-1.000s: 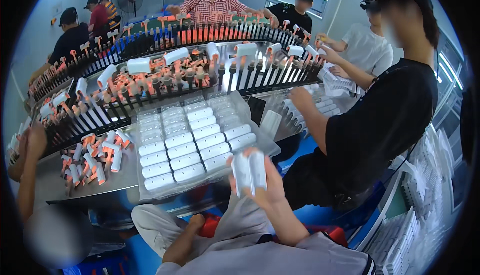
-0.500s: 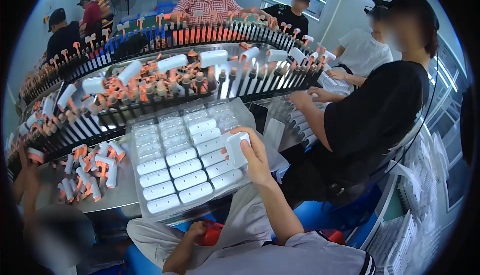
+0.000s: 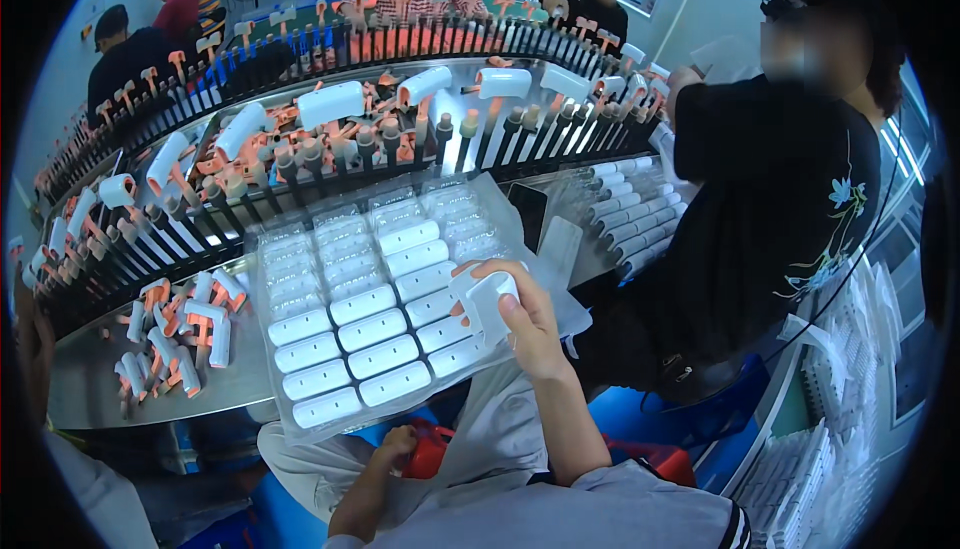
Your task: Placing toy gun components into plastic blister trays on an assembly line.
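As right hand (image 3: 535, 324) grips white casing (image 3: 487, 307), trayed casings (image 3: 315, 383), tiny illegible marks (image 3: 394, 385)

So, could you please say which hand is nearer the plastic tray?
Right. The right hand is at the right side of the plastic tray; the left hand is off its near edge.

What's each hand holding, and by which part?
Right hand: at least one white casing, by its sides, between thumb and fingers. Left hand: can't tell.
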Motion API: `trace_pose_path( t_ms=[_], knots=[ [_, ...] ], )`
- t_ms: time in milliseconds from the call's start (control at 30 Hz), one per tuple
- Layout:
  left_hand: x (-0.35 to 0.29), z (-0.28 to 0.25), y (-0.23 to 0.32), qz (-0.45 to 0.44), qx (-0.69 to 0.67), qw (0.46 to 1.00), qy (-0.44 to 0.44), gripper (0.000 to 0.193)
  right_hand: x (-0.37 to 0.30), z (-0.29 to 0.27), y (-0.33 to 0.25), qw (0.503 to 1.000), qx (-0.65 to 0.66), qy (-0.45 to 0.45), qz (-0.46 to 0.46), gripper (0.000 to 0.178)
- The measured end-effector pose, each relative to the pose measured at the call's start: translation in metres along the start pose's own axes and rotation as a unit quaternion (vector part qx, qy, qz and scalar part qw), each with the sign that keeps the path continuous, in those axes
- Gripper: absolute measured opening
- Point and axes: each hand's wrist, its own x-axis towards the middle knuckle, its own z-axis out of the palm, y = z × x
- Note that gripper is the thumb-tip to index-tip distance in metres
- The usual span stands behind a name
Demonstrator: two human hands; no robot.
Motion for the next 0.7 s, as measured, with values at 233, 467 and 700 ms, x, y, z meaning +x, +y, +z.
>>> trace_pose_path(
  t_ms=[233,467,700],
  knots=[
    [-0.009,-0.010,0.017,-0.002,-0.015,1.000,-0.014,0.039,-0.001,-0.005,-0.003,1.000,0.015,0.000,0.019,0.040],
    [-0.017,-0.020,0.026,-0.007,-0.004,0.999,-0.032,0.039,-0.003,-0.006,-0.002,0.999,0.011,-0.014,0.026,0.041],
    [-0.016,-0.020,0.028,-0.014,-0.004,0.999,-0.033,0.040,-0.004,-0.007,-0.002,0.999,-0.025,-0.012,0.037,0.044]
  ],
)
